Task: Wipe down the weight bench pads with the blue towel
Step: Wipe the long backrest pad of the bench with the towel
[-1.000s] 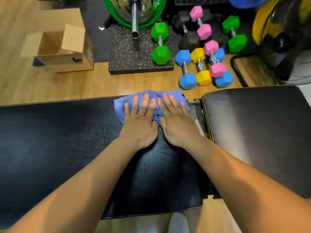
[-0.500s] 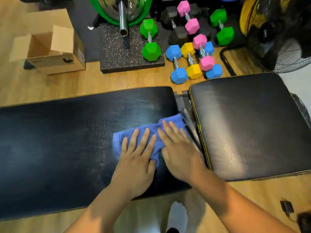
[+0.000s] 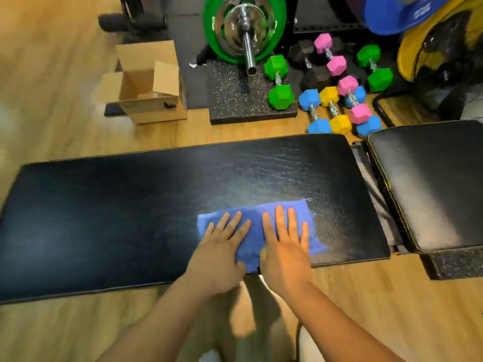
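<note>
Right now both hands lie flat, fingers straight & slightly spread, palms down on the blue towel [image 3: 257, 216]. The left hand [image 3: 222, 254] is on its left half and the right hand [image 3: 285, 252] on its right half, neither gripping, just pressing. Towel sits on the long back pad [image 3: 130, 210] of the weight bench, toward the pad's right end, and reaches the near edge between the two hands. Seat pad [image 3: 431, 184] is off to the right, apart from the towel, w/ a strip of frame between the two pads.

Handling, my guess: towel looks like soft terry, light, bunches easily, so flat palm pressure spread across it suits better than a pinch. To lift it, take a bunched middle or one edge. Pad vinyl is shiny w/ a cracked grain, prob. a bit slick, so the cloth should glide. Padding will likely give under pressure.

Writing: cardboard box [image 3: 149, 97] has a small dark printed mark, not legible. Blue item [image 3: 397, 11] at top right carries pale lettering, too blurred to read. No brand visible on the pads, the towel or the hex dumbbells [image 3: 339, 124].
</note>
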